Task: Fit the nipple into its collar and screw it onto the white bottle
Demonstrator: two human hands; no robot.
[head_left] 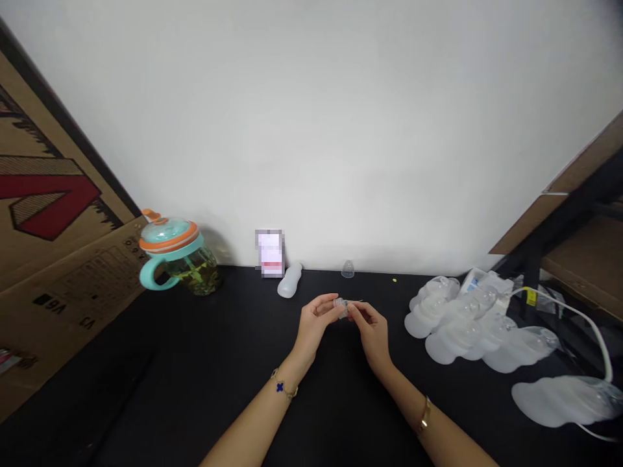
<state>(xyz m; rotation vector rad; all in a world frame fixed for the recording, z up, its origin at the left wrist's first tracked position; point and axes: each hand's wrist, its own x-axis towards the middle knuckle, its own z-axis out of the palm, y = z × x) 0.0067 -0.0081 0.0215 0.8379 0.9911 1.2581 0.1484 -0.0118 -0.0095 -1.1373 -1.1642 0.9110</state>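
Note:
My left hand is closed on a small clear plastic piece with ridges, perhaps a threaded bottle fitting. My right hand pinches at the same piece from the other side, thumb against it. Something thin sticks out above the right fingers, too small to name. Beyond the hands, a white translucent squeeze bottle without a cap leans near the wall. A clear domed cap stands on the black table behind the hands.
Several white bottles with clear domed caps lie piled at the right, near a white cable. A single capped bottle lies nearer. At the left are a tea jug, a blurred phone-like screen and a cardboard box.

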